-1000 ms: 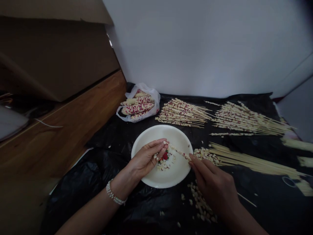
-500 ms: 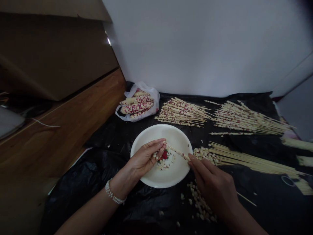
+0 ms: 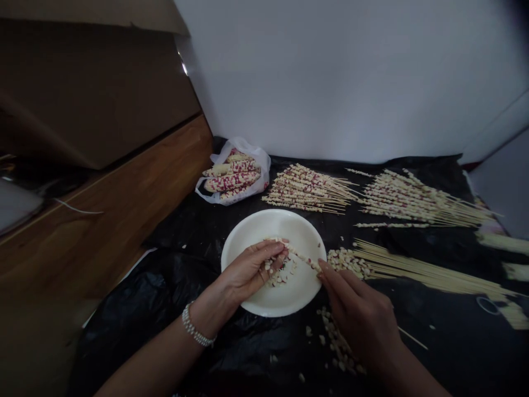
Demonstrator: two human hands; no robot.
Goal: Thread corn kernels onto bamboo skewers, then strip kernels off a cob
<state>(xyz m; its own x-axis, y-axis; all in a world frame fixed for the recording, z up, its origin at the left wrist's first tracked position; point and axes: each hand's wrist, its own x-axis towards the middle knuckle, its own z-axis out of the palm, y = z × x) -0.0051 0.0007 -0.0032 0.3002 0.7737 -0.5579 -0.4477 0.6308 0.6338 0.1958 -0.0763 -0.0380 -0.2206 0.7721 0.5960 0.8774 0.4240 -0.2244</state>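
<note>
**Pinched at one end, cupped at the other**

A thin bamboo skewer (image 3: 302,257), studded with pale corn kernels along its length, lies slanted above a round white plate (image 3: 264,300); it runs between the person's two bare hands and is held clear of the plate's surface. The right hand (image 3: 359,317) grasps its lower end, the fingertips (image 3: 322,266) pinched tight on the wood at the plate's rim; the left hand (image 3: 248,270) has its fingers curled and closed around the upper end, over the kernels there – the exact grip is partly hidden by those fingers. A loose heap of kernels (image 3: 281,273) sits on the plate beneath the left hand; a beaded pearl bracelet (image 3: 194,328) circles that wrist.

Just right of the plate lies a mound of kernels (image 3: 347,262), beside a fan of bare bamboo skewers (image 3: 425,275); more kernels (image 3: 336,342) are strewn below the right hand on a crumpled black plastic sheet (image 3: 124,331). Farther back are two fanned bunches of filled skewers (image 3: 308,190) (image 3: 421,201); a white plastic bag (image 3: 252,190) holds red-speckled pale corn cobs (image 3: 231,182). A brown wooden ledge (image 3: 103,220) runs along the left – a white wall (image 3: 351,82) stands behind.
</note>
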